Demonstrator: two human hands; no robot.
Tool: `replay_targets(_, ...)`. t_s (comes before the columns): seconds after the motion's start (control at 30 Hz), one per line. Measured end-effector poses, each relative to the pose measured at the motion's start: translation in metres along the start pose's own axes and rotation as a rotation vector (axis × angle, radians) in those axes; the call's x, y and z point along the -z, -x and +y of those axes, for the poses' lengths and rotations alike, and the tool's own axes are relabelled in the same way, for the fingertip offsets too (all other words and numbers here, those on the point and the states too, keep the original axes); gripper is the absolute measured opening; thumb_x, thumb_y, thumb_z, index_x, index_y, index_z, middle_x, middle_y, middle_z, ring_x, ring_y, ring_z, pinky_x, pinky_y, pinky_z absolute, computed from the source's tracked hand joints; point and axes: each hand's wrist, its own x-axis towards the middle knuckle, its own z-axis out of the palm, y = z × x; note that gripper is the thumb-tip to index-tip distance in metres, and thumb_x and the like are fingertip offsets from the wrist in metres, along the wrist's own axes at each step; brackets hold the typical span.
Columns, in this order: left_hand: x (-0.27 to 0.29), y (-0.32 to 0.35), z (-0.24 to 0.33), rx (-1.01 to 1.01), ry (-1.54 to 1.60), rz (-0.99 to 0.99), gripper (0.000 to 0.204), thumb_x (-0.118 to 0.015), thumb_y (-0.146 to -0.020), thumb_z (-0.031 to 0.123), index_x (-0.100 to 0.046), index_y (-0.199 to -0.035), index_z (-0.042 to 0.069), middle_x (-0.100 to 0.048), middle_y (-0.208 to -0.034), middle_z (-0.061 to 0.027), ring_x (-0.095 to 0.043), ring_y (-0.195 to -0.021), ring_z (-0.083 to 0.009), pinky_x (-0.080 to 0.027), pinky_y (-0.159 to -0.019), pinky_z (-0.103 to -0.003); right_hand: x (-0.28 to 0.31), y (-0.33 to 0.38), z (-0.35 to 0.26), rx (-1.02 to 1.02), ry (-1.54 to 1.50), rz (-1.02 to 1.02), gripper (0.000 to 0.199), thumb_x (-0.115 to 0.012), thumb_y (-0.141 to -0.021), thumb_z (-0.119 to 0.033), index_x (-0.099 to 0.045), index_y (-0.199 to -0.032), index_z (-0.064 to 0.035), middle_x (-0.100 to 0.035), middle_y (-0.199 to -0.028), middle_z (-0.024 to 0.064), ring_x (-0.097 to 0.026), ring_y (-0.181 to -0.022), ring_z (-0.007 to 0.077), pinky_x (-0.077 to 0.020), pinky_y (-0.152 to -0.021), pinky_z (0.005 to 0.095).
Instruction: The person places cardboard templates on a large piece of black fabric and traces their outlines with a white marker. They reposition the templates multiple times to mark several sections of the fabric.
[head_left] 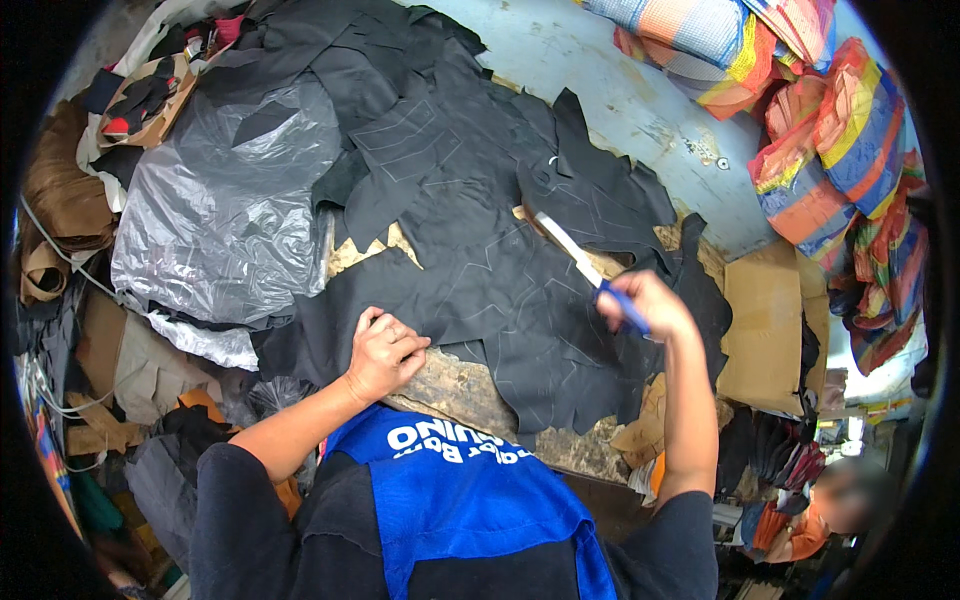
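A large, irregular sheet of black leather (450,210) with pale drawn outlines lies across the worn work table (455,390). My right hand (655,305) is closed round the blue handles of a pair of scissors (568,243). Their blades point up and to the left over the sheet, beside a gap in the leather. Whether the blades touch the leather I cannot tell. At the sheet's near edge, my left hand (388,350) has its fingers curled on the black leather.
Clear plastic (225,210) covers dark material on the left. Beyond it stands an open box (150,100) of small items. A cardboard box (765,320) is right of the table, below colourful woven sacks (840,150). Another person (810,525) is at the lower right.
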Motion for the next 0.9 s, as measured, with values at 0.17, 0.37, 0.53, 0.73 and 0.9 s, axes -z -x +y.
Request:
replay_targets(0.17, -0.001, -0.004, 0.005, -0.03, -0.033, 0.151, 0.015, -0.073, -0.057, 0.011, -0.068, -0.07, 0.015, -0.058, -0.067, 0.0058, -0.055, -0.068, -0.014, -0.038, -0.08, -0.04, -0.115, 0.063, 0.029, 0.087, -0.095, -0.597, 0.049, -0.055, -0.089, -0.049, -0.061, -0.092, -0.0004, -0.062, -0.078, 0.0024, -0.057, -0.071, 0.0102, -0.0454, -0.064, 0.0251)
replay_targets(0.37, -0.001, -0.005, 0.013, -0.06, -0.035, 0.19, 0.016, -0.075, -0.056, 0.012, -0.068, -0.07, 0.016, -0.057, -0.067, 0.0071, -0.054, -0.068, -0.0131, -0.036, -0.082, -0.042, -0.169, 0.047, 0.022, -0.11, -0.524, -0.648, 0.052, -0.051, -0.091, -0.049, -0.054, -0.111, -0.0009, -0.058, -0.097, 0.0041, -0.057, -0.081, 0.0111, -0.0434, -0.068, 0.0226)
replay_targets(0.53, -0.001, -0.006, 0.018, -0.057, -0.056, 0.201, 0.016, -0.075, -0.057, 0.012, -0.068, -0.07, 0.017, -0.056, -0.068, 0.0074, -0.054, -0.07, -0.0131, -0.033, -0.085, -0.045, -0.199, 0.029, -0.005, -0.136, -0.638, -0.466, 0.048, -0.057, -0.087, -0.05, -0.056, -0.096, -0.0031, -0.057, -0.083, 0.0029, -0.057, -0.071, 0.0099, -0.0412, -0.059, 0.0229)
replay_targets(0.73, -0.002, -0.009, 0.012, -0.09, 0.021, 0.224, 0.017, -0.074, -0.058, 0.008, -0.067, -0.072, 0.013, -0.059, -0.07, 0.0042, -0.056, -0.07, -0.0157, -0.04, -0.077, -0.038, -0.223, 0.034, -0.008, -0.085, -0.51, -0.24, 0.04, -0.063, -0.085, -0.043, -0.057, -0.07, -0.0063, -0.054, -0.056, 0.002, -0.05, -0.046, 0.0088, -0.0341, -0.04, 0.0226)
replay_targets(0.9, -0.005, -0.008, 0.009, -0.025, 0.157, 0.252, 0.017, -0.072, -0.059, -0.001, -0.066, -0.073, 0.007, -0.061, -0.07, -0.003, -0.058, -0.068, -0.0209, -0.046, -0.065, -0.033, -0.228, 0.03, -0.008, -0.038, -0.5, -0.196, 0.038, -0.065, -0.084, -0.041, -0.057, -0.067, -0.0077, -0.054, -0.053, 0.0015, -0.048, -0.045, 0.007, -0.0337, -0.039, 0.0225)
